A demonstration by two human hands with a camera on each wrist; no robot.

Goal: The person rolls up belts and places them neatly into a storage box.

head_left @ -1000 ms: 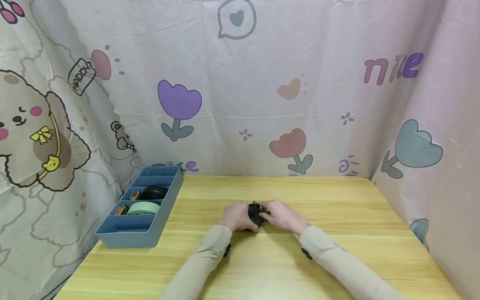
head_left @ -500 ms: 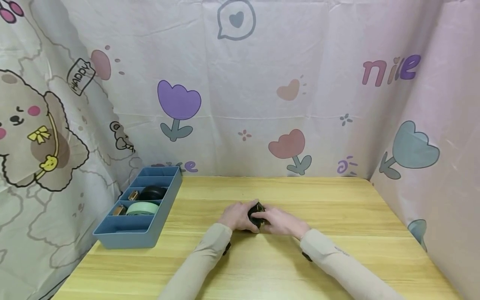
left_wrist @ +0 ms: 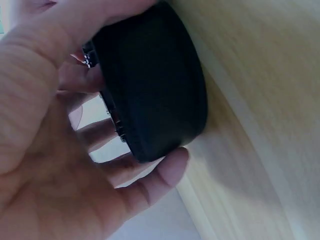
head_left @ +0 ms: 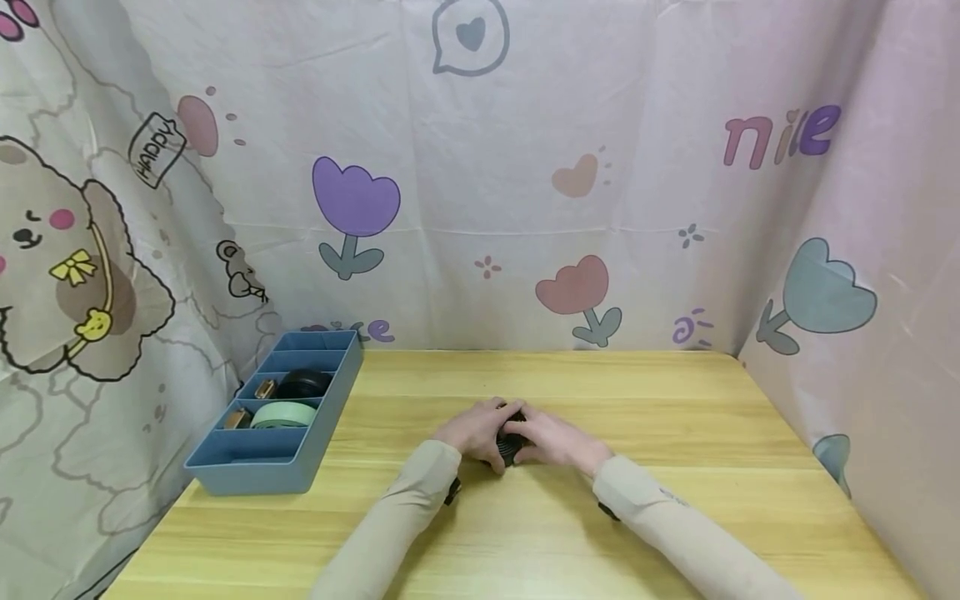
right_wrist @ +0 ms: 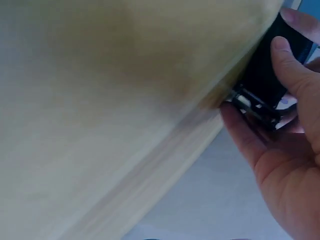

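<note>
In the head view, a tightly coiled black belt stands at the middle of the table, mostly covered by two hands. My left hand curls around its left side, and my right hand grips it from the right, fingertips of both meeting over the top. The left wrist view shows the smooth outer band of the belt between thumb and fingers, close over the wood. In the right wrist view, a shiny dark metal buckle shows at the belt's edge beside the right hand's thumb.
A blue divided tray stands on the left of the wooden table. Its compartments hold a pale green coiled belt and a black coiled belt, each beside a gold-coloured buckle. A patterned cloth hangs behind the table.
The right hand has moved its fingers from the coil's right edge onto its face and top. The belt has turned within the hands, and less of it shows now.
</note>
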